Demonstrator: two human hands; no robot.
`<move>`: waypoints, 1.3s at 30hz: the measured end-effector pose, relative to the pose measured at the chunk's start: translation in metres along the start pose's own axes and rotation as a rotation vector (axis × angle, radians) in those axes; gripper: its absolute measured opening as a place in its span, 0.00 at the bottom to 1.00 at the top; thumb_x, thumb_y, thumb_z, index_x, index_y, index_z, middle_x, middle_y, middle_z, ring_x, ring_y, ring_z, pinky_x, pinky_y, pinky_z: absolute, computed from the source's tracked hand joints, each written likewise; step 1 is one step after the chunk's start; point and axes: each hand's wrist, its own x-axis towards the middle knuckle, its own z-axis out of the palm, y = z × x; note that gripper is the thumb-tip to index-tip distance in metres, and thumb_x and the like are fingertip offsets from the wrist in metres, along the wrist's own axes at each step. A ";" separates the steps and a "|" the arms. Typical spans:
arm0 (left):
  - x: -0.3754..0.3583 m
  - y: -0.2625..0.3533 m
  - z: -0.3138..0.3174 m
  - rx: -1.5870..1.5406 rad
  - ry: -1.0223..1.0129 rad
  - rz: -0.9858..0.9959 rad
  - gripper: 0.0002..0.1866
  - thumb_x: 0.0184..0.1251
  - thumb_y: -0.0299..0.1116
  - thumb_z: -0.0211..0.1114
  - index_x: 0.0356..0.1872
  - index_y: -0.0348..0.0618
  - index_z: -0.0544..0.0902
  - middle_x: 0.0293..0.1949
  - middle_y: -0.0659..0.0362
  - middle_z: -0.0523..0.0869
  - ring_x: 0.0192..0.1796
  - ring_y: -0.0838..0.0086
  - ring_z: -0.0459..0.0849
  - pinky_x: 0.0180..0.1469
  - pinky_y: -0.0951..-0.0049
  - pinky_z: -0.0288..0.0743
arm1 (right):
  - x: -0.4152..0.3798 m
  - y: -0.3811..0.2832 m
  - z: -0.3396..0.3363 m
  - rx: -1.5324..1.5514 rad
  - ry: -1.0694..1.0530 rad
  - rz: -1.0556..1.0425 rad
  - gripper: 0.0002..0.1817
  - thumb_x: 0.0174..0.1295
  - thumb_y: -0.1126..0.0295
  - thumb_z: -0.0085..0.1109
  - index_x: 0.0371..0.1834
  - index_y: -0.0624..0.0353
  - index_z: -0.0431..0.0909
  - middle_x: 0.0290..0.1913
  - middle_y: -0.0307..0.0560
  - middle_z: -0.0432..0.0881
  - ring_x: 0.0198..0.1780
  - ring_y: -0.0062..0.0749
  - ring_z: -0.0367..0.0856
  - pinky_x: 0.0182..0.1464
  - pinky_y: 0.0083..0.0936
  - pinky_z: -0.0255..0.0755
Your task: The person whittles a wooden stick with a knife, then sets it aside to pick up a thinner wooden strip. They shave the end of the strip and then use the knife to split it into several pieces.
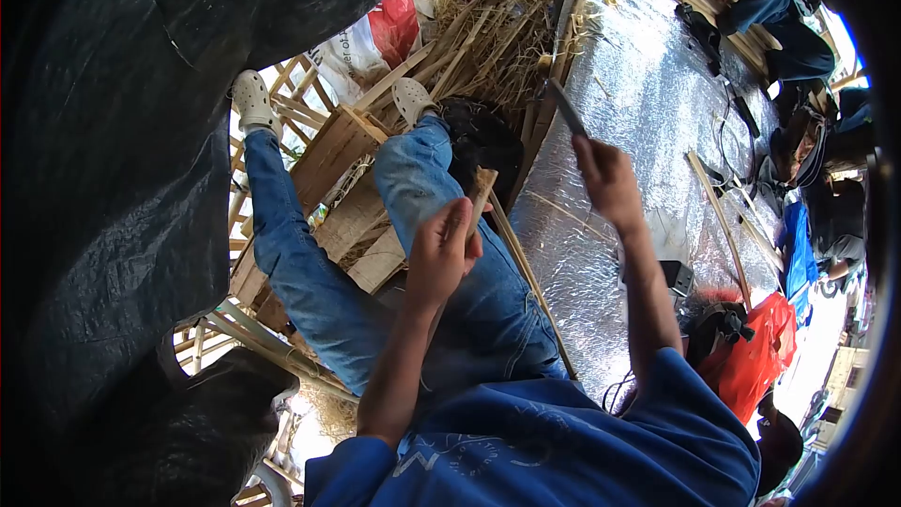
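My left hand is wrapped round a piece of bamboo, held upright over my thigh, its upper end pale and rough. Out to the right and higher up, my right hand grips a knife by its handle. The dark blade points up and to the left, apart from the bamboo. Below both hands are my legs in blue jeans. The lower part of the bamboo is partly hidden by my left hand.
Wooden boards stand between my legs. Shavings and strips are heaped ahead. Silver foil sheeting covers the right side, with a long strip and a red bag. A person sits at the upper right. Black sheeting hangs left.
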 end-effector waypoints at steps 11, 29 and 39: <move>0.005 -0.001 0.009 0.122 -0.010 0.072 0.16 0.76 0.40 0.52 0.43 0.36 0.79 0.13 0.67 0.71 0.12 0.88 0.66 0.14 0.83 0.56 | -0.046 -0.032 0.038 0.262 -0.017 -0.123 0.16 0.72 0.60 0.49 0.43 0.64 0.75 0.22 0.40 0.76 0.20 0.22 0.72 0.20 0.22 0.63; 0.003 0.007 0.007 0.126 -0.023 0.065 0.14 0.77 0.39 0.50 0.34 0.40 0.76 0.13 0.66 0.71 0.12 0.86 0.67 0.15 0.83 0.58 | -0.073 -0.056 0.064 0.269 -0.078 -0.158 0.17 0.73 0.61 0.45 0.40 0.67 0.74 0.36 0.64 0.78 0.40 0.58 0.79 0.40 0.45 0.70; 0.004 0.004 0.006 0.128 -0.040 0.120 0.14 0.78 0.40 0.48 0.36 0.42 0.76 0.13 0.69 0.68 0.12 0.88 0.63 0.14 0.83 0.54 | -0.051 -0.044 0.047 0.065 -0.234 -0.306 0.19 0.68 0.55 0.53 0.31 0.63 0.73 0.15 0.58 0.74 0.22 0.59 0.77 0.26 0.45 0.69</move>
